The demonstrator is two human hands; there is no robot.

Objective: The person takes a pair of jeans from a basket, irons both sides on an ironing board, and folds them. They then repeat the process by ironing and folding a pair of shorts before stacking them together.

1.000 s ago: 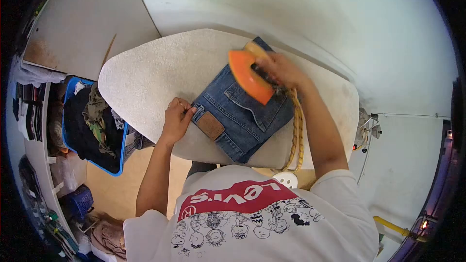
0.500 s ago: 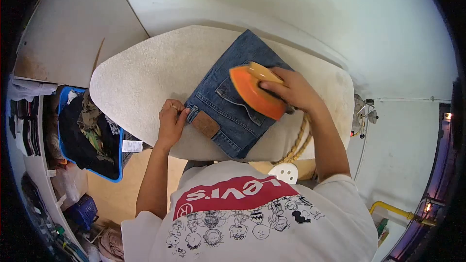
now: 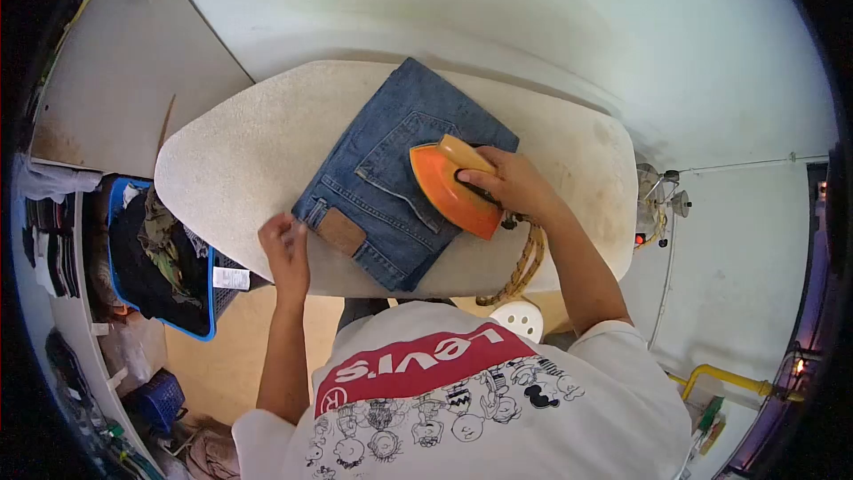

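Folded blue jeans (image 3: 380, 147) lie slantwise across the pale ironing board (image 3: 240, 142), with a back pocket and a brown waistband patch (image 3: 340, 231) facing up. My right hand (image 3: 515, 182) is wrapped round the handle of an orange iron (image 3: 449, 191), which rests over the pocket and the right part of the jeans. From the iron's rear, a yellowish braided cord (image 3: 524, 271) hangs toward the board's near edge. Beside the waistband's left corner is my left hand (image 3: 286, 249), slightly blurred, its fingers loosely bent and apart, with nothing seen in them.
To the left, a blue-rimmed basket (image 3: 213, 293) holds dark clothes below the board's narrow end. Shelves with folded garments (image 3: 49, 249) stand at the far left. A white wall (image 3: 569, 27) runs behind the board. A white round stool (image 3: 517, 320) is underneath, and yellow pipe (image 3: 729, 378) is at right.
My left hand has let go of the waistband corner and moved slightly away from it. The iron has shifted toward the waistband on the jeans. The whole view has moved a little.
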